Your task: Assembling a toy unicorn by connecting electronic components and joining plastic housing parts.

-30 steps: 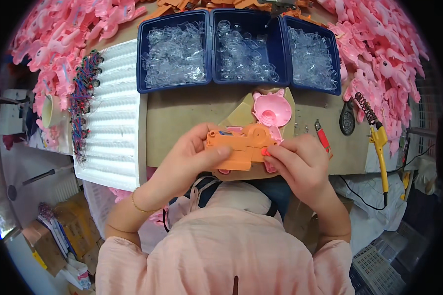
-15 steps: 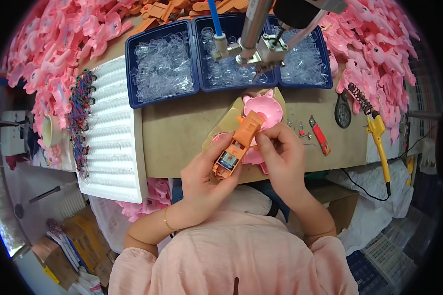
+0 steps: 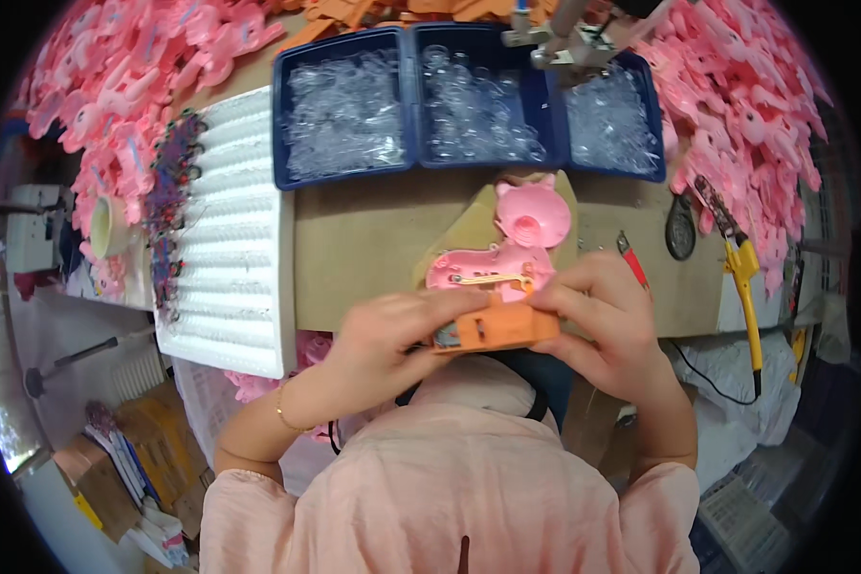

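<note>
Both hands grip an orange plastic housing [image 3: 509,327] at the table's near edge, its long side running left to right. The fingers of my left hand [image 3: 381,330] close on its left end, where a greyish part shows in an opening. My right hand [image 3: 610,320] pinches the right end between thumb and fingers. Just beyond it, a hollow pink animal-shaped shell [image 3: 534,212] lies open side up in a tan holder [image 3: 474,225]. A thin pale yellow strip [image 3: 488,278] crosses the shell's body; what it is made of I cannot tell.
Blue bins [image 3: 412,158] of clear plastic parts stand at the back, under a metal tool head [image 3: 574,48]. A white ridged tray [image 3: 234,249] with wired components [image 3: 174,210] is at left. At right lie red-handled cutters [image 3: 631,258] and a yellow soldering iron [image 3: 744,277]. Pink shells [image 3: 737,105] pile up behind.
The orange housing has come nearer to me and turned from slanted to nearly level. My hands now hold its opposite ends, and the pink shell's body beyond it is more exposed.
</note>
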The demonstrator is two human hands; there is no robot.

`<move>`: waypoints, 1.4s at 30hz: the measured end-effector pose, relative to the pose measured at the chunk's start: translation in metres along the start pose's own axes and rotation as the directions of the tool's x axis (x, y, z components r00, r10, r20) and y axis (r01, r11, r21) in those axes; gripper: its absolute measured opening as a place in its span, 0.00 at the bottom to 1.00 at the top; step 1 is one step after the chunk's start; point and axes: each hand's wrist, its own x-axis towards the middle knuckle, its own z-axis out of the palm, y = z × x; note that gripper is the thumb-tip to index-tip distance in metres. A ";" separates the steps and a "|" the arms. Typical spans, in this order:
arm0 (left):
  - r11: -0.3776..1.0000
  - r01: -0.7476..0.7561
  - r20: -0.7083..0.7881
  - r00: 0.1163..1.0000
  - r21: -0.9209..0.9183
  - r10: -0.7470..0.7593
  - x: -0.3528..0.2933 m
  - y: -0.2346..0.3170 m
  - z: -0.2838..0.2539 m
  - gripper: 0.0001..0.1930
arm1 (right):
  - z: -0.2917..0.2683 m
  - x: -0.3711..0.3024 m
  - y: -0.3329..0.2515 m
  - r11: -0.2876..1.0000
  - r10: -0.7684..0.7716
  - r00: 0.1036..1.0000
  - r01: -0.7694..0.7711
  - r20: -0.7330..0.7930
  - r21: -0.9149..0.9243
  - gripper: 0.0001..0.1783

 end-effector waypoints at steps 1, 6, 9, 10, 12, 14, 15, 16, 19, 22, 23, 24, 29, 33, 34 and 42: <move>0.996 0.047 0.029 0.998 0.075 -0.049 -0.005 0.004 -0.003 0.25 | 0.004 0.002 0.001 1.000 -0.020 0.999 0.020 0.026 -0.001 0.21; 0.979 -0.145 -0.291 0.939 0.142 0.181 0.000 -0.019 0.060 0.28 | -0.011 -0.018 0.028 0.974 0.226 0.968 -0.228 0.108 0.004 0.20; 0.931 -0.051 -0.400 0.894 0.361 0.204 0.010 -0.027 0.077 0.30 | -0.003 -0.024 0.038 0.967 0.249 0.961 -0.239 0.123 -0.089 0.21; 0.918 -0.033 -0.407 0.890 0.395 0.207 0.007 -0.026 0.082 0.31 | 0.002 -0.027 0.040 0.957 0.288 0.950 -0.281 0.123 -0.068 0.22; 0.876 -0.044 -0.411 0.871 0.480 0.269 0.004 -0.025 0.078 0.32 | 0.006 -0.023 0.038 0.942 0.337 0.930 -0.333 0.145 -0.053 0.26; 0.900 -0.058 -0.394 0.885 0.432 0.247 -0.001 -0.021 0.062 0.31 | 0.011 -0.023 0.036 0.948 0.317 0.946 -0.314 0.069 -0.056 0.24; 0.926 -0.099 -0.358 0.903 0.365 0.238 -0.004 -0.020 0.050 0.31 | 0.011 -0.026 0.035 0.944 0.320 0.947 -0.321 -0.026 -0.075 0.23; 0.949 -0.041 -0.285 0.949 0.314 0.136 -0.016 -0.037 0.034 0.27 | 0.009 -0.028 0.032 0.947 0.313 0.949 -0.314 -0.021 -0.069 0.23; 0.730 0.395 -0.628 0.776 0.558 0.060 -0.064 -0.059 -0.059 0.05 | -0.001 -0.039 0.028 0.897 0.414 0.895 -0.433 -0.167 -0.093 0.18; 0.396 0.650 -0.737 0.666 0.649 0.116 -0.077 -0.073 -0.154 0.05 | -0.006 -0.049 0.030 0.858 0.513 0.849 -0.504 -0.130 0.098 0.13; 0.254 0.698 -0.738 0.664 0.669 0.119 -0.083 -0.077 -0.170 0.05 | -0.002 -0.045 0.028 0.870 0.489 0.863 -0.473 -0.124 0.143 0.11; 0.118 0.727 -0.736 0.666 0.676 0.121 -0.088 -0.086 -0.179 0.05 | 0.002 -0.039 0.023 0.877 0.470 0.874 -0.446 -0.124 0.179 0.10; 0.274 0.690 -0.733 0.673 0.670 0.100 -0.109 -0.098 -0.193 0.07 | 0.018 -0.016 -0.004 0.939 0.344 0.922 -0.340 -0.181 0.052 0.07; 0.767 0.636 -0.901 0.377 0.083 -0.215 -0.151 -0.102 -0.210 0.06 | 0.007 -0.021 -0.009 0.948 0.310 0.949 -0.306 -0.054 0.084 0.07; 0.858 0.513 -0.894 0.389 0.009 -0.223 -0.158 -0.104 -0.213 0.06 | 0.008 -0.019 -0.010 0.949 0.309 0.950 -0.304 -0.052 0.084 0.07; 0.900 0.400 -0.735 0.555 -0.175 -0.390 -0.173 -0.067 -0.216 0.07 | 0.032 0.009 -0.025 0.980 0.197 0.980 -0.197 0.027 0.008 0.05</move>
